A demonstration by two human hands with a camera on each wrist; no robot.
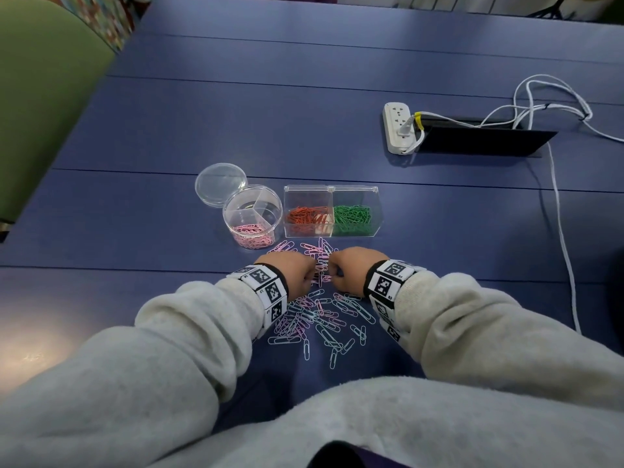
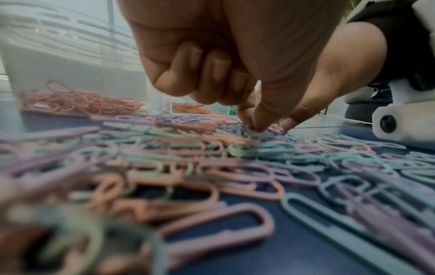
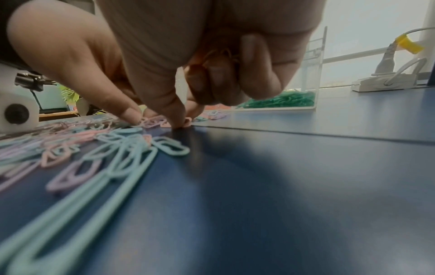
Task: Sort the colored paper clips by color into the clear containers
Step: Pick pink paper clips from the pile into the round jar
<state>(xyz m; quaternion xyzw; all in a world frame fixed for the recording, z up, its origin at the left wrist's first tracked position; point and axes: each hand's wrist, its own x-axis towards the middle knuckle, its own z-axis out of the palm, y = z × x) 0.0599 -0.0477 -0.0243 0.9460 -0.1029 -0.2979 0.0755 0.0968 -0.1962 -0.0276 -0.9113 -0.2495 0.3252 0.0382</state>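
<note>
We see a white plastic power strip [image 1: 399,127] at two o'clock on the blue planked surface [image 1: 270,113], white cables [image 1: 553,96] trailing beside it.

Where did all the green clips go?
In the head view, the green clips sit in the right half of the clear box, beside the orange clips, just beyond the hands.

right hand [image 3: 212,61] over scattered pastel paper clips [image 3: 98,148]
orange clips are held in curled fingers; green clips are seen in a clear box [image 3: 313,74].
</note>
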